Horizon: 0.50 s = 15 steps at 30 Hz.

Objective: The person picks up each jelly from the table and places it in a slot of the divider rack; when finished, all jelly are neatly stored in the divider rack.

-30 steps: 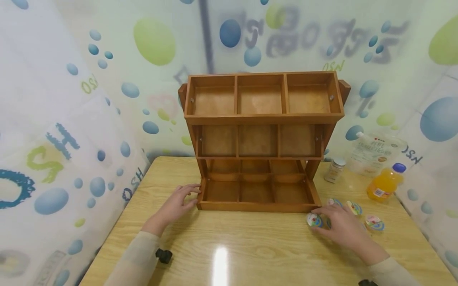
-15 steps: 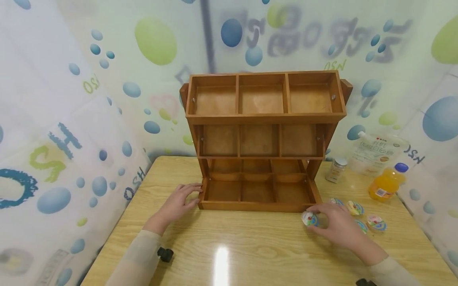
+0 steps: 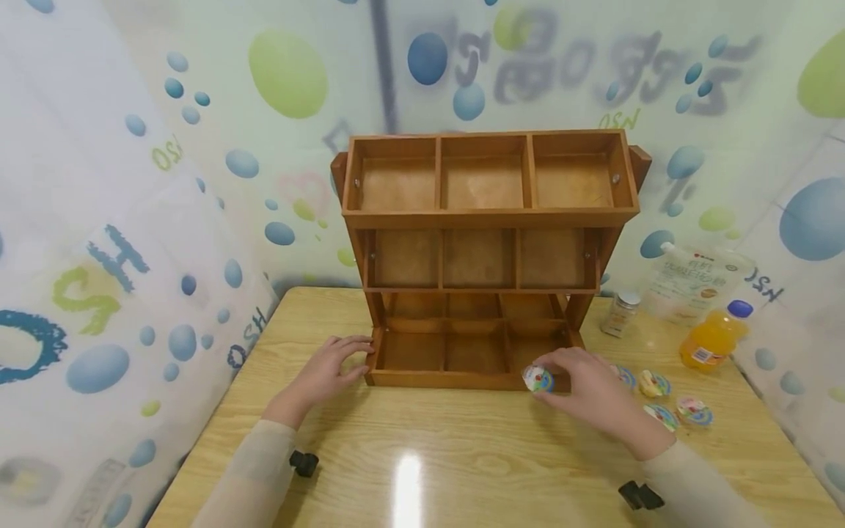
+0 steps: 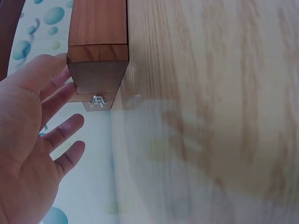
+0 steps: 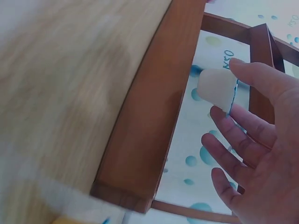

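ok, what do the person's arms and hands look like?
Left hand and right hand are ungloved. Left sleeve and right sleeve are long, pale cream. Left black unit and right black unit, small and angular, show beside them.

Arms stretched forward, left hand loosely spread, right hand pinching, its wrist perhaps slightly bent

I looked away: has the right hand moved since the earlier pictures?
Yes: judged against the wooden rack, the right hand, pinching a cup, has moved left and up in the head view.
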Tool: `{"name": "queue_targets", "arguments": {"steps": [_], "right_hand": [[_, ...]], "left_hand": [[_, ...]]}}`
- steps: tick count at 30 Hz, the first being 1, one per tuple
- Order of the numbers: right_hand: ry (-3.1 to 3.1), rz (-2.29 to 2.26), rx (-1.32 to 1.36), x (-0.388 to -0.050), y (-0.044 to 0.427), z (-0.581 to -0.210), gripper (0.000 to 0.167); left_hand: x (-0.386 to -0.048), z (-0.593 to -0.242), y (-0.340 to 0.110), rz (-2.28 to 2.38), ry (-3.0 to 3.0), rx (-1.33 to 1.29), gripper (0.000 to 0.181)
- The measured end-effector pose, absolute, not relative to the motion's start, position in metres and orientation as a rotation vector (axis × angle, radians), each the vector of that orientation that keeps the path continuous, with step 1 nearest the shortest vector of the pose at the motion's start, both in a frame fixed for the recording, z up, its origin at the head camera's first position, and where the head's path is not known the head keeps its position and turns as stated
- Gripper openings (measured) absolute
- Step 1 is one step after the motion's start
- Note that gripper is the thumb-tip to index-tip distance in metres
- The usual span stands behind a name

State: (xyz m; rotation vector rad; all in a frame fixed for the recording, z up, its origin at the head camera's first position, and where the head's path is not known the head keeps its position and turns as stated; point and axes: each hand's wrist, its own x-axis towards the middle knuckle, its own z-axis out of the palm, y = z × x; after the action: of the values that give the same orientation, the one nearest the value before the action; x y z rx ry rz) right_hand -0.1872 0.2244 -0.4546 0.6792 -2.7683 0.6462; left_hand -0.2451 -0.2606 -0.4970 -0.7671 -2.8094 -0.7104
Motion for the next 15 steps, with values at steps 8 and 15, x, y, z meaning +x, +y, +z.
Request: {"name": "queue_targets", "arguments": {"steps": [8, 15], "right_hand": [[-2.728, 0.681, 0.718, -0.213, 0.192, -0.45, 0.045], [-2.73, 0.774, 0.75, -0.23, 0.159, -0.448, 0.045]], "left_hand": [[-0.246, -0.496, -0.262, -0.719, -2.815, -0.794, 0.036], [-0.245, -0.496, -0.262, -0.723, -2.802, -0.792, 0.035]]}}
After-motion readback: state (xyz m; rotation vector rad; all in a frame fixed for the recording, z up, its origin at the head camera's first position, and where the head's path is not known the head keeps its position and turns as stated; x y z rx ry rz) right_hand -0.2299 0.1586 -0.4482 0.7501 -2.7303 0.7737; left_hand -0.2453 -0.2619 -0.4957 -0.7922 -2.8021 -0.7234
